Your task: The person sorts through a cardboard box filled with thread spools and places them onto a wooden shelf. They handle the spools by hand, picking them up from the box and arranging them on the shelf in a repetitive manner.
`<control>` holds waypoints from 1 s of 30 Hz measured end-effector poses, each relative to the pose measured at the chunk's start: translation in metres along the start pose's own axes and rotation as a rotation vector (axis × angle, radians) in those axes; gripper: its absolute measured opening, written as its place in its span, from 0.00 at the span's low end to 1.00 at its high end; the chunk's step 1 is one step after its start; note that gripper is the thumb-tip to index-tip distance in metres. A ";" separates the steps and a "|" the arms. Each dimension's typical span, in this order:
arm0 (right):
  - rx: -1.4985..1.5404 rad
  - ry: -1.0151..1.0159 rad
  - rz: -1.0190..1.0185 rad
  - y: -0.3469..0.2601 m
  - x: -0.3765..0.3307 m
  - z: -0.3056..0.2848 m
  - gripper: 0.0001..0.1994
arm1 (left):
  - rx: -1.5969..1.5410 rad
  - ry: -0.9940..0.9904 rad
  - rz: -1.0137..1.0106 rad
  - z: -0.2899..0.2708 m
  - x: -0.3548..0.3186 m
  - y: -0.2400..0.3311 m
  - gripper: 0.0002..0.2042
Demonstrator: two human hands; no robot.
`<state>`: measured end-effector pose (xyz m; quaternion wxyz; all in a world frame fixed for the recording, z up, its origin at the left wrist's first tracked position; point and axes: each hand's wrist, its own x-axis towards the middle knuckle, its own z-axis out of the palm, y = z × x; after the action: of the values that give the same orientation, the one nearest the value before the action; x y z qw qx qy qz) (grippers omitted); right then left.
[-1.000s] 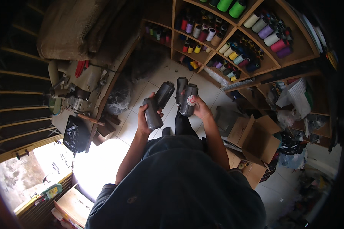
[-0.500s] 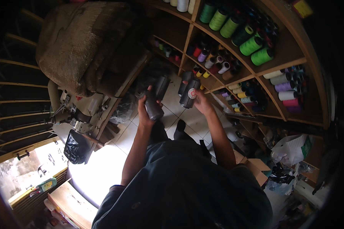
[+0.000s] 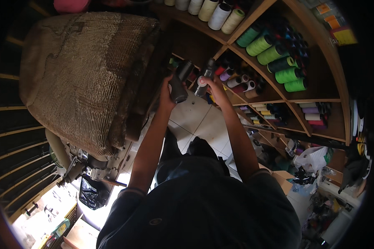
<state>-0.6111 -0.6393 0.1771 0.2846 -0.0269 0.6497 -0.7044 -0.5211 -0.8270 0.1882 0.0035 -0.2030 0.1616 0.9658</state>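
My left hand (image 3: pixel 166 96) is closed around dark, cylindrical thread spools: one (image 3: pixel 179 92) lies against the fingers, and a second (image 3: pixel 184 68) sticks up beyond it. Opposite it, my right hand (image 3: pixel 216 88) grips more dark spools (image 3: pixel 200 90), one bearing a pale round label near my thumb. Another dark end (image 3: pixel 210 65) shows past those fingers. Both hands are raised in front of me, a short gap apart, before the lower shelves. Shadow hides exactly how many spools each hand holds.
A wooden thread shelf (image 3: pixel 298 101) with several coloured spools rises ahead and to the right. At left, a bulky woven cover (image 3: pixel 83 74) lies over something beside a sewing machine (image 3: pixel 96 169). An open cardboard box (image 3: pixel 281 181) and plastic bags (image 3: pixel 313 159) sit at right.
Both hands, still holding the dark spools, have moved farther forward and up toward the shelf. The view has shifted, so the woven cover and upper thread rows show larger.
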 end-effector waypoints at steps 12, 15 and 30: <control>-0.502 0.491 -0.333 -0.021 0.173 0.046 0.31 | 0.361 0.145 -0.035 -0.041 0.093 -0.002 0.22; -0.636 0.714 -0.499 0.015 0.249 0.046 0.34 | 0.409 0.122 0.026 -0.054 0.095 -0.006 0.24; -0.408 0.111 -0.545 0.034 0.432 0.046 0.12 | 0.325 0.127 0.017 -0.130 0.080 -0.047 0.34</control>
<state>-0.9413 -0.8685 0.0091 0.0389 -0.2175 0.7605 -0.6106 -0.5402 -0.8281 0.0297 0.0181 -0.2589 0.3170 0.9122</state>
